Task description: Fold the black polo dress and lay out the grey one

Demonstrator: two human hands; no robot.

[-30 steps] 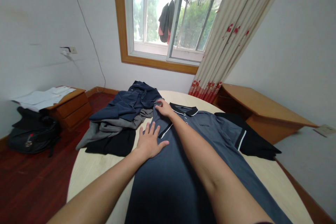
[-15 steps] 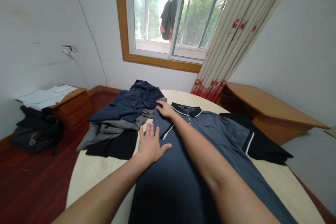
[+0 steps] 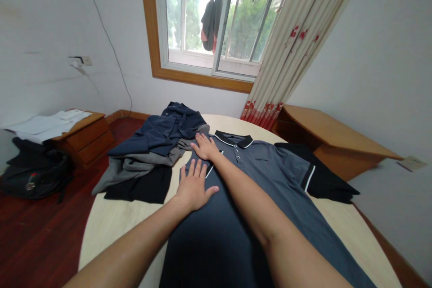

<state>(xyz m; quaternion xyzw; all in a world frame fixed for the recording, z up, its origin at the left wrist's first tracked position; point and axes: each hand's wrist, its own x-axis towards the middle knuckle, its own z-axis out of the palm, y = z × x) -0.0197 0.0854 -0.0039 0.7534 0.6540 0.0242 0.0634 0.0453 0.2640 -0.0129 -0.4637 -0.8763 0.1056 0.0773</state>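
A dark grey polo shirt [image 3: 266,175] with a black collar lies flat, front up, on a round pale wooden table [image 3: 111,229]. My left hand [image 3: 194,185] rests flat on the shirt's left side near the sleeve, fingers stretched out. My right hand [image 3: 204,147] lies flat on the shirt's left shoulder beside the collar, fingers spread and holding nothing. The shirt's right sleeve [image 3: 308,173] with a white stripe lies spread over a black garment.
A heap of navy, grey and black clothes [image 3: 155,148] lies on the table's far left. A black garment [image 3: 327,180] lies at the right. A low wooden cabinet [image 3: 83,132] and a dark bag [image 3: 30,175] stand left; a wooden bench [image 3: 334,137] right; window behind.
My right hand has slid from the shirt's far shoulder edge a little toward me and now lies flatter. My left hand has hardly moved. The view shifted slightly.
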